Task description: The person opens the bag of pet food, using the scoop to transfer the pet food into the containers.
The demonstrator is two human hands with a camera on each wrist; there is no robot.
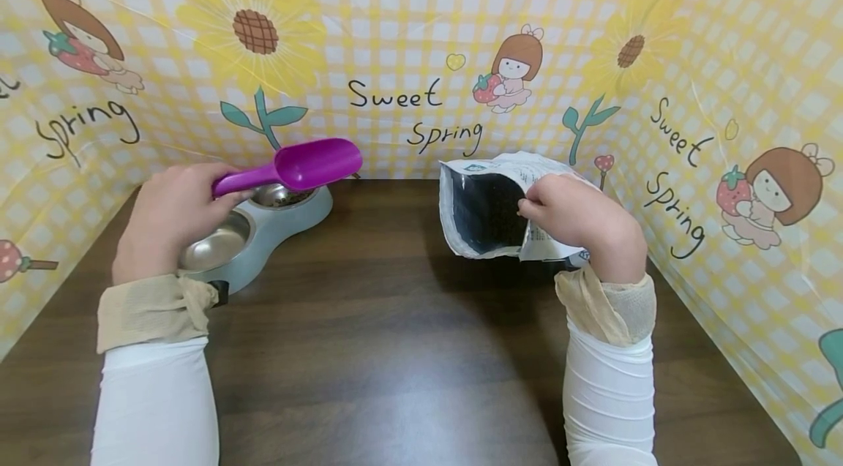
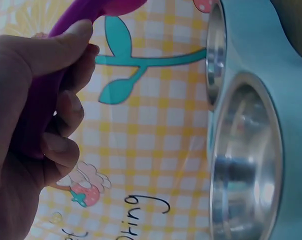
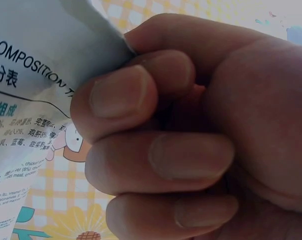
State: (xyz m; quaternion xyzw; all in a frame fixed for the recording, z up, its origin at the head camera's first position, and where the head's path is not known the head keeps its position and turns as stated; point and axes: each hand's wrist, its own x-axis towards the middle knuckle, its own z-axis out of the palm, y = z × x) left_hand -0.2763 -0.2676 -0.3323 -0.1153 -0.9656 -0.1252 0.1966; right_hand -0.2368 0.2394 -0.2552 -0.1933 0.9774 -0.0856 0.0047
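Note:
My left hand point(image 1: 174, 213) grips the handle of a purple scoop point(image 1: 319, 162), held above a light blue double pet bowl point(image 1: 263, 224). The scoop's hollow looks bare. Brown kibble point(image 1: 290, 197) lies in the far steel bowl, partly hidden by the scoop; the near steel bowl point(image 2: 246, 160) shows a bare shiny bottom. On the right, my right hand point(image 1: 579, 217) pinches the rim of a white printed pet food bag point(image 1: 454, 210) between thumb and curled fingers. The bag's mouth gapes toward the left, with dark contents inside. Its printed side point(image 3: 26, 125) fills the left of the right wrist view.
A brown wooden table point(image 1: 369, 349) lies under everything. Yellow checked cloth walls point(image 1: 395, 27) with sunflowers and cartoon figures enclose it at the back and both sides. Bag and double bowl stand apart near the back wall.

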